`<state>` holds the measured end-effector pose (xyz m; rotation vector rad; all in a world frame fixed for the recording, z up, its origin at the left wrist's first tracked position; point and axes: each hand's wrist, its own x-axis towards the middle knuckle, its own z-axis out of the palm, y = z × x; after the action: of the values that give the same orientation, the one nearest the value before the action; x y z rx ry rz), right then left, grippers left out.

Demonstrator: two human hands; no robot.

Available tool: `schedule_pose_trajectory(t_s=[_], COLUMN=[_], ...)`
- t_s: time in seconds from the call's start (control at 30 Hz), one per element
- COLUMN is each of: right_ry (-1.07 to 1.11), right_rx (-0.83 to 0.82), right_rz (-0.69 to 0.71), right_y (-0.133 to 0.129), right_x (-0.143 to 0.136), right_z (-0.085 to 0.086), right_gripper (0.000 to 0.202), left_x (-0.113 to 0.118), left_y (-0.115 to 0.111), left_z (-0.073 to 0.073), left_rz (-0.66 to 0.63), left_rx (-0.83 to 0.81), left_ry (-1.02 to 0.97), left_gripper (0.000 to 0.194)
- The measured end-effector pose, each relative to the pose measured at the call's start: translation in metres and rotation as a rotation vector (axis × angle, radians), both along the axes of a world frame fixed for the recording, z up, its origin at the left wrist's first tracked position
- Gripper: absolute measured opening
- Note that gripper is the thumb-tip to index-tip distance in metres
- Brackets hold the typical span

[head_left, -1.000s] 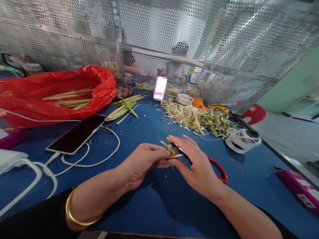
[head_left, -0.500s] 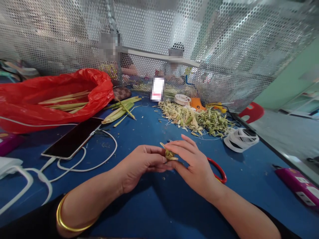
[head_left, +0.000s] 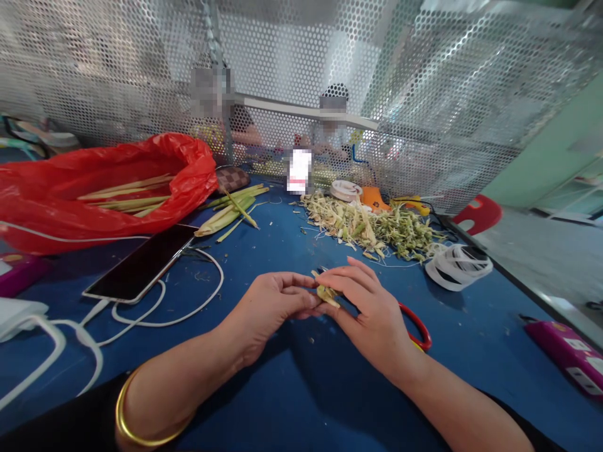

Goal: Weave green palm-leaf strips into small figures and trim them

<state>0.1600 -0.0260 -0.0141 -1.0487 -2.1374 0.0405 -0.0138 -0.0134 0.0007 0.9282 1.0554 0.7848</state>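
Observation:
A small folded piece of yellow-green leaf strip [head_left: 326, 294] is pinched between my two hands above the blue table. My left hand [head_left: 276, 307], a gold bangle on its wrist, has thumb and fingertips closed on the piece's left side. From the other side, the thumb and fingers of my right hand [head_left: 372, 314] close around it and partly cover it. Scissors with a red handle [head_left: 419, 326] lie beneath and beside my right hand, mostly hidden. Longer leaf strips [head_left: 230, 213] lie loose at the back left.
A red plastic bag [head_left: 188, 169] holding strips, a phone [head_left: 141, 263] and white cables are on the left. Behind my hands sit a heap of small folded pieces [head_left: 372, 229] and a white ribbon roll [head_left: 456, 267]. A perforated metal screen [head_left: 292, 75] stands behind; people are beyond it.
The leaf piece has turned slightly between my fingers, and both hands keep hold of it. The whole view has shifted a little; the table items lie as before.

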Motion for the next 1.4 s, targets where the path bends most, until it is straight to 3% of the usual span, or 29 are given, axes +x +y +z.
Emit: schedule_pose_trajectory(t_s=[0.13,0.3,0.57,0.73,0.83,0.97,1.1,1.4], right_ry=[0.031,0.119,0.206,0.268,0.334,0.416,0.356,0.257], right_rx=[-0.014,-0.085,-0.153,-0.113,-0.195,-0.298,-0.245,-0.113], right_rz=[0.005,-0.004,0.011,0.008,0.043,0.092,0.064,0.039], right_y=[0.000,-0.002,-0.005,-0.007,-0.006,-0.006,-0.007,-0.005], right_x=[-0.001,-0.004,-0.007,-0.007,-0.006,-0.006,-0.007,-0.009], right_z=[-0.002,-0.003,-0.001,0.000,-0.002,-0.005,-0.003,0.001], right_gripper=[0.024,0.023,0.021,0.021,0.032,0.041,0.044,0.041], left_x=[0.000,-0.002,-0.008,-0.013,-0.012,-0.009,-0.005,-0.002], left_y=[0.000,0.002,0.005,0.007,0.005,0.002,0.000,-0.001], left_z=[-0.001,0.000,0.001,0.001,0.000,-0.001,0.000,-0.010], left_rz=[0.037,-0.004,-0.181,-0.336,-0.358,-0.293,-0.173,-0.180], left_rx=[0.026,0.105,-0.103,-0.099,-0.087,-0.074,0.030,-0.087], left_ry=[0.031,0.123,0.025,-0.040,-0.092,-0.108,-0.019,-0.203], left_gripper=[0.034,0.033,0.028,0.021,0.017,0.026,0.033,0.030])
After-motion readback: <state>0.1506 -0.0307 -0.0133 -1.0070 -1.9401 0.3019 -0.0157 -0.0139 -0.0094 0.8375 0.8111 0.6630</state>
